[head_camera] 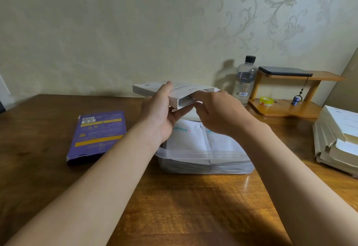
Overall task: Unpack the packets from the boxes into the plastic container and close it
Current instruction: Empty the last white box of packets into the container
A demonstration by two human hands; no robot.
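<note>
A person's left hand (158, 114) grips a white box (153, 88) just above a clear plastic container (203, 156) on a wooden table (174, 207). The right hand (215, 110) reaches its fingers into the box's open end; whether they pinch anything cannot be told. White packets (186, 139) lie in the container. A purple box (98, 135) lies flat to the left.

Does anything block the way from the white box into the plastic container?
Nothing visible does. The left hand holds the white box above the open plastic container, where white packets lie; the right hand reaches into the box.
</note>
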